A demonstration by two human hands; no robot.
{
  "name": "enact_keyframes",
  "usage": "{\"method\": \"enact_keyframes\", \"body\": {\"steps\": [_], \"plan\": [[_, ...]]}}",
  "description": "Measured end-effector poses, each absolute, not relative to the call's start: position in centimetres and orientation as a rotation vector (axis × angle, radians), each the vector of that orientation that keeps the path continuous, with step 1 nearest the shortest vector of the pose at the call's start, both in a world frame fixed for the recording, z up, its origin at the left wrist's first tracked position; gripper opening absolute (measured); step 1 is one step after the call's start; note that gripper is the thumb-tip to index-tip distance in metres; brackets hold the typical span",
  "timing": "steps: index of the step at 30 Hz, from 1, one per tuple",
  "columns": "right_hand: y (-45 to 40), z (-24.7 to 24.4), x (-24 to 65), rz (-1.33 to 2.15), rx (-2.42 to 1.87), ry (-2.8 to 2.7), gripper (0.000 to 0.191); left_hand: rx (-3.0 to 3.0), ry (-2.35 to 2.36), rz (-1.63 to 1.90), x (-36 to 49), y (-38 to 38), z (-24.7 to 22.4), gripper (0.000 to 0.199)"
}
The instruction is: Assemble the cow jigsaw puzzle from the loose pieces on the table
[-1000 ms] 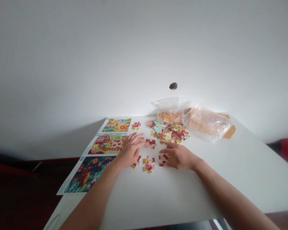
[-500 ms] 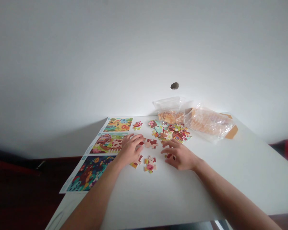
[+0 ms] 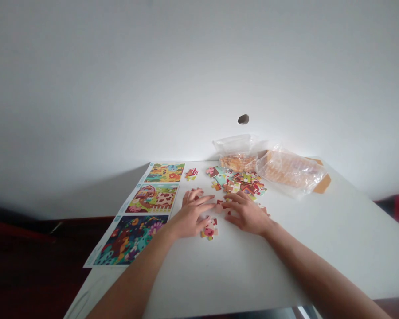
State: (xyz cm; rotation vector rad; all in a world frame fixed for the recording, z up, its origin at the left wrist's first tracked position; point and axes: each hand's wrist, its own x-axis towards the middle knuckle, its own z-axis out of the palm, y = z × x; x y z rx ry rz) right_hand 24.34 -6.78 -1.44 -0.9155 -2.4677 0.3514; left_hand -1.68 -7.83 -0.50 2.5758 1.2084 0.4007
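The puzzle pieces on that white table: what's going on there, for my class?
A person works with two bare hands, fingers spread. The left hand has its thumb by the cow-face piece; the right hand partly covers other pieces, so contact is hard to tell. A picture sheet lies to the left, and a loose pile of pieces lies beyond the hands.

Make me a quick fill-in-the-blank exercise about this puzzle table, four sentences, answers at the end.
1. The picture sheet lies on the person's ____ side.
2. It shows ____ printed pictures, one above another.
3. Of its top, middle and bottom pictures, the ____ one is darkest.
4. Of the left hand and the right hand, the ____ one is nearer the heaped puzzle pieces.

Missing words: left; three; bottom; right.
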Motion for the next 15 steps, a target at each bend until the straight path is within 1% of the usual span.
{"method": "enact_keyframes", "body": {"steps": [2,4,6,8,10,15], "plan": [[-6.8,-1.5,23.8,0.356,-0.897,-2.504,0.03,2.556,1.228,0.38,-2.4,-7.6,-0.3,0.052],[-6.7,-1.5,23.7,0.371,-0.882,-2.516,0.021,2.545,1.24,0.366,-3.0,-7.4,-0.4,0.054],[-6.5,-1.5,23.9,0.389,-0.862,-2.508,0.011,2.539,1.245,0.357,-3.3,-7.3,-0.5,0.053],[-6.4,-1.4,24.3,0.416,-0.825,-2.5,0.007,2.538,1.249,0.352,-3.3,-7.2,-0.7,0.05],[-6.4,-1.3,24.6,0.461,-0.781,-2.5,0.009,2.541,1.251,0.358,-3.1,-7.2,-0.9,0.047],[-6.7,-1.2,24.8,0.555,-0.734,-2.498,0.023,2.538,1.258,0.395,-2.5,-7.3,-1.2,0.04]]}}
